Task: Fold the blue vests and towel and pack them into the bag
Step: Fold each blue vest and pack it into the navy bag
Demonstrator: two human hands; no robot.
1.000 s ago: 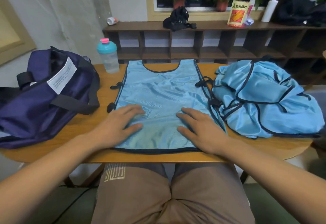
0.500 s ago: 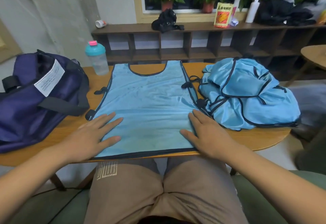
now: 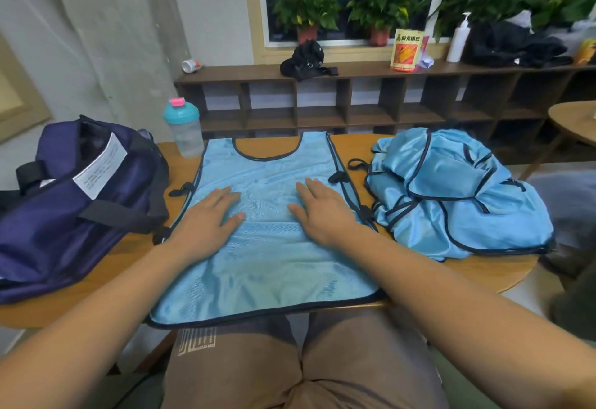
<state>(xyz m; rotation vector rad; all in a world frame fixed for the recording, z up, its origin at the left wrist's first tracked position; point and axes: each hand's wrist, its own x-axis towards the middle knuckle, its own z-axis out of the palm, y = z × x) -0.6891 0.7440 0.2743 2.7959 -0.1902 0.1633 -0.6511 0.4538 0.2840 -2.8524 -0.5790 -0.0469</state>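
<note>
Pressing flat, fingers straight, both hands, left hand (image 3: pixel 206 220) and right hand (image 3: pixel 322 212), smooth the spread vest (image 3: pixel 267 266) on the surface (image 3: pixel 477 276), readying a fold.

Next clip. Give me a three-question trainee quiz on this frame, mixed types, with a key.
1. True or false: the flat vest on the table is already folded in half.
2. Where does the bag sit relative to the flat vest? A) on the person's left B) on the person's right C) on top of it
3. Fill in: the left hand and the right hand both lie ___ on the vest, gripping nothing.
Key: 1 false; 2 A; 3 flat.
</note>
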